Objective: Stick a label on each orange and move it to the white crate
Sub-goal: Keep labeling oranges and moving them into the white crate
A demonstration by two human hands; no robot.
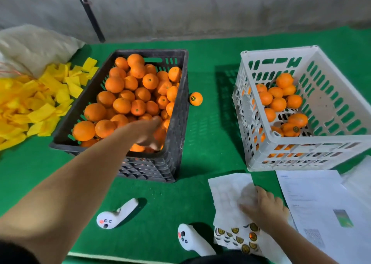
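A black crate [178,103] at the centre is piled with several oranges [120,105]. My left hand [147,132] reaches into its near right corner, blurred, with thumb and fingers curled around one orange [160,134]. The white crate [259,149] on the right holds several oranges [278,104], some showing round dark labels. One labelled orange [196,98] lies on the mat between the crates. My right hand [264,206] lies flat on the white label sheet [226,195], whose near end carries several round black-and-yellow labels [240,239].
Two white handheld controllers [115,215] [190,239] lie on the green mat near me. Printed papers [321,203] sit to the right of the label sheet. A heap of yellow paper wrappers [34,103] and a pale sack [34,46] lie at the left. A grey wall stands behind.
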